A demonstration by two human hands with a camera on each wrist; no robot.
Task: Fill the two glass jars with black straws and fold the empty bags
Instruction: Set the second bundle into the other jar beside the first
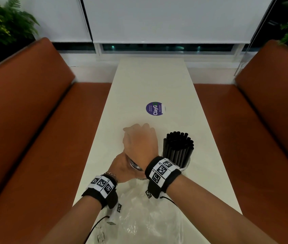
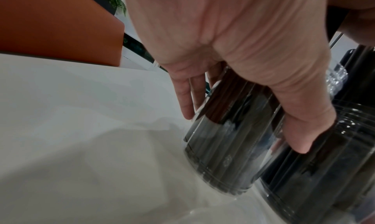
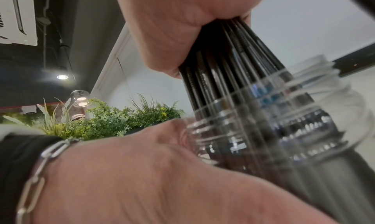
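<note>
My left hand point(image 1: 120, 166) grips the near glass jar point(image 1: 135, 165) at the side, thumb and fingers curled round the glass point(image 2: 221, 155). My right hand point(image 1: 139, 141) is right above it, fist closed on a bundle of black straws point(image 3: 219, 70) whose lower ends pass through the jar's threaded mouth point(image 3: 223, 131). In the head view the right hand hides this bundle. To the right stands a second jar point(image 1: 183, 166) packed with upright black straws point(image 1: 178, 147); it touches or nearly touches the first one point(image 2: 324, 171). Crumpled clear plastic bags point(image 1: 139, 217) lie in front, under my wrists.
The long white table point(image 1: 148, 81) runs away from me, with a round purple sticker point(image 1: 155, 109) beyond the jars. Orange benches flank it on the left point(image 1: 25, 120) and right point(image 1: 263, 120). Green plants stand behind both benches.
</note>
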